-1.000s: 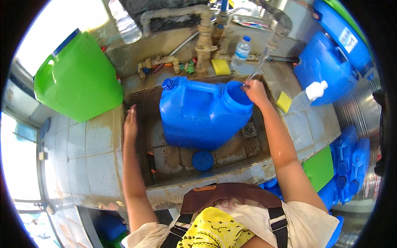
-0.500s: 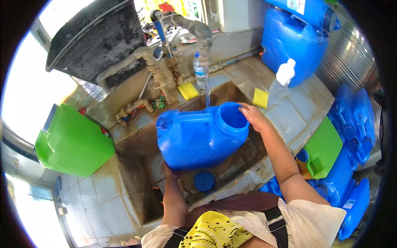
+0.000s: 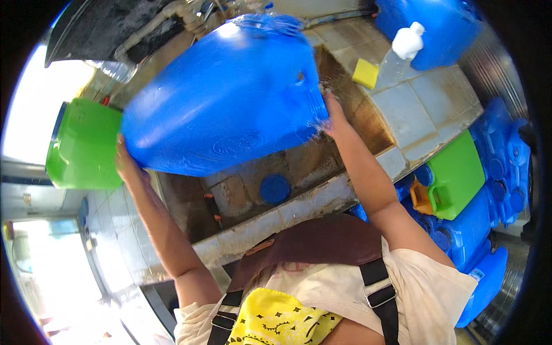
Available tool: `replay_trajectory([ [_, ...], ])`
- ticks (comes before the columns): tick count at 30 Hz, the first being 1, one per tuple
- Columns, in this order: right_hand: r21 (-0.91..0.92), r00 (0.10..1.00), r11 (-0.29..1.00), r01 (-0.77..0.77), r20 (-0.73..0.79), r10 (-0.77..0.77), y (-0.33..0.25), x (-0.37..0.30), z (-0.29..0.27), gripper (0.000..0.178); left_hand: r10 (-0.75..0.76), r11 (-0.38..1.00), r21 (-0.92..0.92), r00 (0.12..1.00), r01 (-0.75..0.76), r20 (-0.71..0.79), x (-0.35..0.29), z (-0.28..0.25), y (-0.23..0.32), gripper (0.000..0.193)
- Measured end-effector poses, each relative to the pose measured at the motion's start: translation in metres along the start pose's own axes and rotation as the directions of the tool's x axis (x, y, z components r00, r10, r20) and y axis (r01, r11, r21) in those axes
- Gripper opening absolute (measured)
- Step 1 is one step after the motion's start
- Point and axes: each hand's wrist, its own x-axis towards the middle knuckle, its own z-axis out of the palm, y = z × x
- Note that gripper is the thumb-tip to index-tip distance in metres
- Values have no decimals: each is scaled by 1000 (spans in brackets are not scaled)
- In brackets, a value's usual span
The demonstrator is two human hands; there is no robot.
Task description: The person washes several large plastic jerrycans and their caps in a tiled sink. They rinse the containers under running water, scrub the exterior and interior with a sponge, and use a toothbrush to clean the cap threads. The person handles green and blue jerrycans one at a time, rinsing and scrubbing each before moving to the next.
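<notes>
A large blue jerrycan point(image 3: 215, 103) is raised and tilted over the tiled sink point(image 3: 230, 198), its broad side facing me. At the can's left end my left hand point(image 3: 127, 164) grips the bottom edge. My right hand point(image 3: 332, 112) holds the other end, by the mouth, with its fingers partly hidden behind the can. Water splashes around the mouth and over the can's upper end. On the sink floor below lies a round blue cap point(image 3: 276, 188).
A green container point(image 3: 83, 146) stands on the left ledge. On the right ledge are a yellow sponge point(image 3: 365, 73), a clear bottle with a white top point(image 3: 407, 41) and another blue jerrycan point(image 3: 440, 34). More containers, including a green jerrycan point(image 3: 458, 178), crowd the lower right. Pipes point(image 3: 150, 29) run behind the sink.
The jerrycan has been lifted and rolled over, so its handle and open mouth no longer face me. My left hand has moved up and left with its base. Water now splashes at the mouth.
</notes>
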Motion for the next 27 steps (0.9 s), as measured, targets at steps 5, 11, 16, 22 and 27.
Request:
replay_trajectory([
  [5,-107,980,977,-187,55,194,62,-12,18,41,563,518,620,781,-589,272,-37,6,140,62],
  [11,-51,764,916,-397,535,361,99,-15,41,37,641,583,613,766,-533,56,-79,47,214,79],
  [16,-164,708,946,-280,630,319,121,-18,51,34,765,467,602,638,-648,94,-103,58,246,81],
  [22,-243,675,937,-253,650,351,129,-21,57,33,829,319,618,527,-719,185,-171,82,272,67],
  [27,-308,678,929,-203,641,361,128,-23,62,32,906,281,489,396,-825,148,-175,71,268,45],
])
